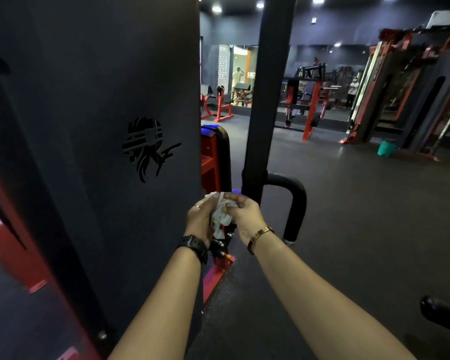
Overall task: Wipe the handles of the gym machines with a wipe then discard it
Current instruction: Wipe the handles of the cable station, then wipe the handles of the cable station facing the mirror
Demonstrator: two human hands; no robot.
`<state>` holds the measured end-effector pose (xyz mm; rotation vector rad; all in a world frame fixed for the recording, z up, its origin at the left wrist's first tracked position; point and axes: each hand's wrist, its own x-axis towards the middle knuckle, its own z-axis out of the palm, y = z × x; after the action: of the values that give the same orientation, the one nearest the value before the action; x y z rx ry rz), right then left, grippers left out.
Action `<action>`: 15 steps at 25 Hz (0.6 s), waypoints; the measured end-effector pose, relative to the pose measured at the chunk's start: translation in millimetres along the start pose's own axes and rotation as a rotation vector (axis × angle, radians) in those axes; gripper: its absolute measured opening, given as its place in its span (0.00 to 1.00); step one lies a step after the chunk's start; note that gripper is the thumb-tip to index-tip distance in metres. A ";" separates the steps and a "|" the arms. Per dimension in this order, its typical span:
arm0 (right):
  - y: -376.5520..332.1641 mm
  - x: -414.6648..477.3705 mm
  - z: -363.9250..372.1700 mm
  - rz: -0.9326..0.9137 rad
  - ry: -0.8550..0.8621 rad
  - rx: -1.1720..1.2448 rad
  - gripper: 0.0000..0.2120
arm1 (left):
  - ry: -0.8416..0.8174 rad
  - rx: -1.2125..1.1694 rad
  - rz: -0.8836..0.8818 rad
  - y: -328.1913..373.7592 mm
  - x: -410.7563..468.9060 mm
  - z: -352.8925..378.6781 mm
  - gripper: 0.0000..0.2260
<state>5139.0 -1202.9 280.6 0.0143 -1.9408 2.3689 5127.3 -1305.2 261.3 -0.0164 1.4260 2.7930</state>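
A crumpled grey wipe (222, 216) hangs between both my hands in the middle of the view. My left hand (200, 216), with a black watch on the wrist, holds it from the left, fingers stretched up along it. My right hand (247, 216), wearing a gold bracelet, pinches the wipe's upper part from the right. Just behind my hands a black padded handle (294, 201) curves out from a thick black upright post (265, 100) and bends down to the floor. Neither hand touches that handle.
A tall black machine panel (102, 152) with a logo fills the left. A red machine base (218, 271) lies under my hands. A green bucket (386, 148) stands on the dark floor at right, near red and black racks (390, 94). Another black handle (442, 315) pokes in at lower right.
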 end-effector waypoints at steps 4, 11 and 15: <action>-11.4 -32.0 -45.4 -0.009 0.027 -0.010 0.16 | 0.038 -0.067 -0.017 -30.3 -28.0 35.9 0.03; -34.8 -89.9 -169.9 0.008 0.216 0.036 0.16 | -0.046 -0.072 -0.136 -119.6 -75.4 126.5 0.09; -50.1 -122.2 -252.2 0.045 0.356 0.131 0.17 | -0.071 -0.147 -0.222 -168.8 -103.1 190.1 0.10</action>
<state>5275.0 -953.0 272.6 -0.4168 -1.6367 2.3258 5230.8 -1052.3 237.3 -0.0711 1.1251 2.6796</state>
